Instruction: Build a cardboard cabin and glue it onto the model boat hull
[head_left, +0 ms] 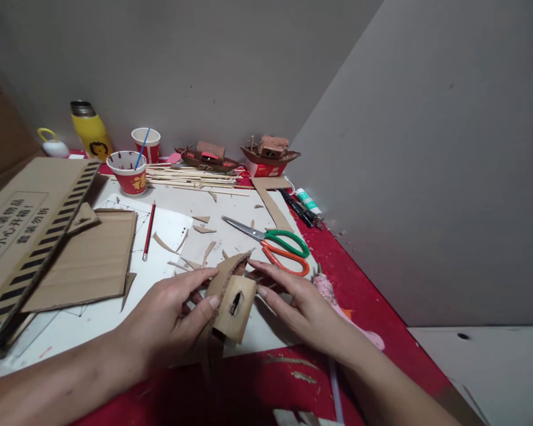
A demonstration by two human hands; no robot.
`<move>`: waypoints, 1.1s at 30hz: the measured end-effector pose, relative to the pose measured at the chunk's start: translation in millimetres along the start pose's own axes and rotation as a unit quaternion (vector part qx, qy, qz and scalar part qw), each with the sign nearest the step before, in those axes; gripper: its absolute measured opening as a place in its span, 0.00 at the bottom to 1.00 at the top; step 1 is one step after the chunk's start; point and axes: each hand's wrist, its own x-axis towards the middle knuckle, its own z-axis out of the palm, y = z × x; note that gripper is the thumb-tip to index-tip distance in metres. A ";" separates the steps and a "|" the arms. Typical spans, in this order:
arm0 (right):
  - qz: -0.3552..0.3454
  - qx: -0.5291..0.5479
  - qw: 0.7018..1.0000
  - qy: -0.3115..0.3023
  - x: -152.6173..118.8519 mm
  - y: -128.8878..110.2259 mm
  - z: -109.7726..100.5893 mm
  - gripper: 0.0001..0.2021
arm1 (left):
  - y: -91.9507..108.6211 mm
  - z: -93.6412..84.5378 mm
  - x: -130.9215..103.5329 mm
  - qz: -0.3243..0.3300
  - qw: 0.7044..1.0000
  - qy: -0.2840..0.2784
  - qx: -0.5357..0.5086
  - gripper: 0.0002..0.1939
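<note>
The bent cardboard is brown and the rounded piece is pale yellow. The scissors have a green handle and an orange one. The bottle is yellow, the pencil red and black. The box has black stripes.

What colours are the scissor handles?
Green handle and orange handle, best seen in the head view.

A yellow bottle with a dark top stands at the far left. Right of it are two red-and-white paper cups, a blue stick rising from the nearer one. Farther right, a brown model boat rests on a red box; a green-and-white tube lies nearer, beside black pens.
</note>
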 end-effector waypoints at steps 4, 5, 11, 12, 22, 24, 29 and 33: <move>-0.004 0.027 1.000 0.015 1.3 -2.2 0.3 0.20 | 0.3 -9.7 6.9 -0.035 0.999 0.000 0.002 0.19; -0.005 0.030 0.999 0.020 1.2 -2.4 0.3 0.19 | -1.0 -13.0 9.0 -0.049 0.999 0.006 -0.005 0.19; -0.014 0.026 0.996 0.079 -2.3 4.3 0.7 0.17 | -10.8 -26.8 17.8 -0.084 0.989 0.056 -0.106 0.15; -0.014 0.027 0.996 0.087 -2.7 5.9 0.8 0.17 | -10.6 -27.7 18.2 -0.082 0.989 0.059 -0.111 0.14; -0.046 0.022 0.992 0.115 -0.7 0.0 -6.0 0.15 | 26.3 -49.1 -3.2 0.013 0.997 0.041 0.066 0.25; -0.052 0.018 0.991 0.124 -2.3 -2.9 -8.2 0.15 | 33.4 -51.1 -9.0 0.063 0.989 -0.014 0.131 0.33; -0.073 0.014 0.988 0.134 -7.9 -7.7 -9.9 0.16 | 34.9 -40.6 -10.8 0.105 0.955 -0.080 0.267 0.38; -0.074 0.025 0.990 0.115 -8.2 -6.6 -7.6 0.17 | 21.5 -37.8 -3.8 0.116 0.946 -0.085 0.290 0.33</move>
